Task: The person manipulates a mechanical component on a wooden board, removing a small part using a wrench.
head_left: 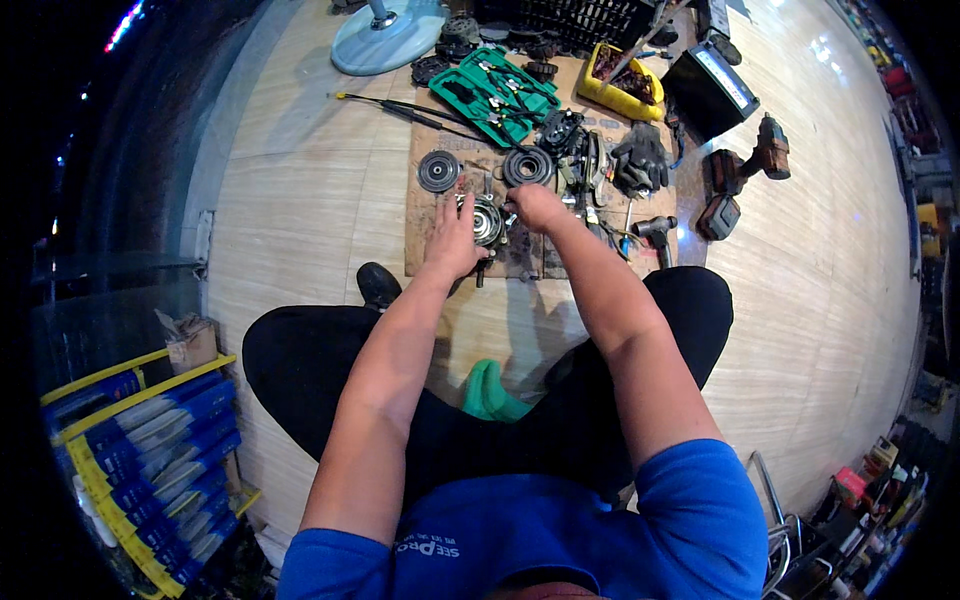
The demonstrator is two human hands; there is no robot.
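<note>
My left hand (451, 237) grips the left side of a round metal assembly (486, 225) on the cardboard mat (430, 262), fingers reaching over it and thumb low. At its right, my right hand (533, 210) is closed on a small metal item, too hidden to name. A grooved dark disc (438, 171) lies to the upper left, and a dark ring-shaped part (527, 168) lies just above my right hand. Assorted metal parts (585, 175) lie to the right, near black gloves (643, 160) and a hammer-like tool (656, 233).
A green tool case (490, 95), yellow tray (617, 85), black battery (700, 92) and stand base (390, 45) are at the back. Power tools (728, 175) sit at the right. A yellow rack (150, 460) with blue packages is lower left; a green cushion (490, 390) lies between my legs.
</note>
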